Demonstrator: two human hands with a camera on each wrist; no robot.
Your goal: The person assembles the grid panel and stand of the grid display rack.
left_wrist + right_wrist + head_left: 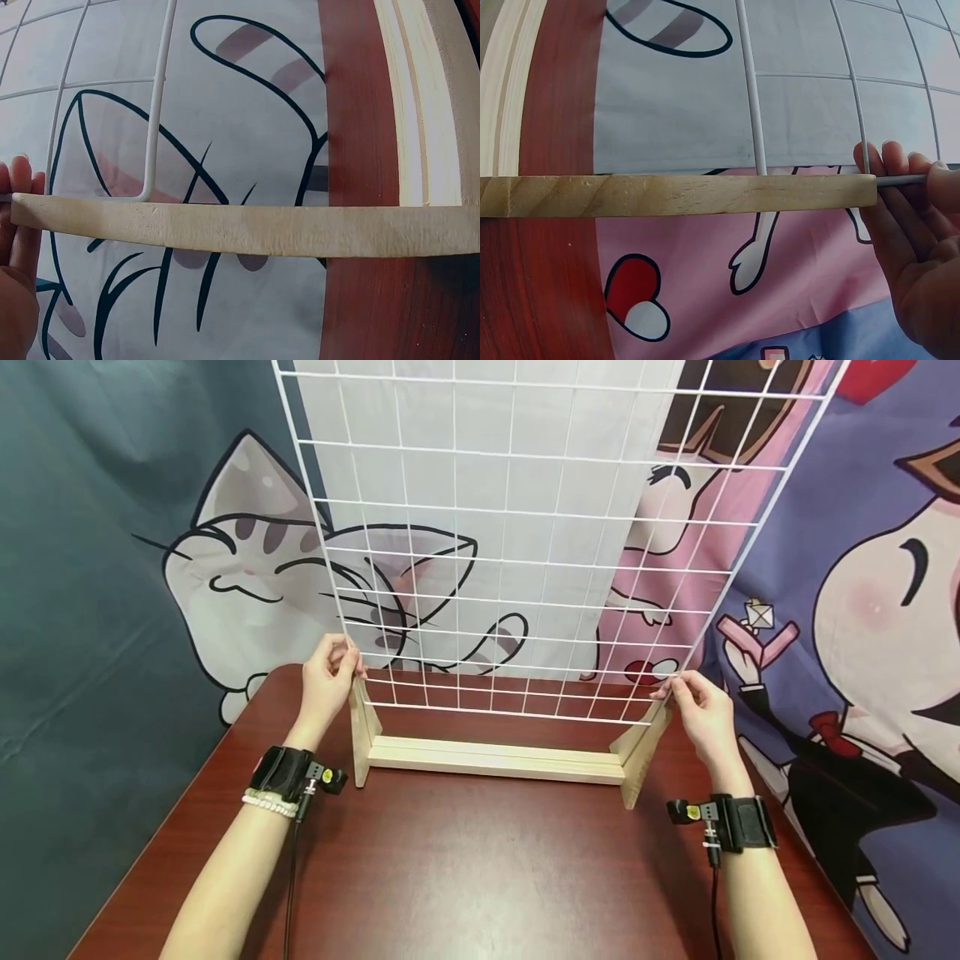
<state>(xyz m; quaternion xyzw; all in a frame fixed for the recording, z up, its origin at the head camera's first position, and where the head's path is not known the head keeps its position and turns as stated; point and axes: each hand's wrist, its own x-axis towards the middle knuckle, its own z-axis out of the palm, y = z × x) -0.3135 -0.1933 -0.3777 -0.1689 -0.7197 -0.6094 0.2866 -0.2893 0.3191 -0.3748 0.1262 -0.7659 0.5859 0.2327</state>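
A white wire grid panel (491, 712) stands between the two side boards of a pale wooden stand (495, 758). My left hand (327, 672) pinches the panel's left edge at the top of the left board. At the other side, my right hand (705, 706) pinches the right edge wire just above the right board. The left wrist view shows the panel's lower corner beside the left wooden board (247, 229), with fingers at the board's tip. In the right wrist view the thumb and fingers hold the wire past the end of the right wooden board (682, 195).
The stand rests on a reddish-brown table (480, 860). Behind it hangs a cloth backdrop (247, 602) with cartoon cats and figures. Each wrist wears a black strap with a small camera and a cable. A bead bracelet (270, 802) circles the left wrist.
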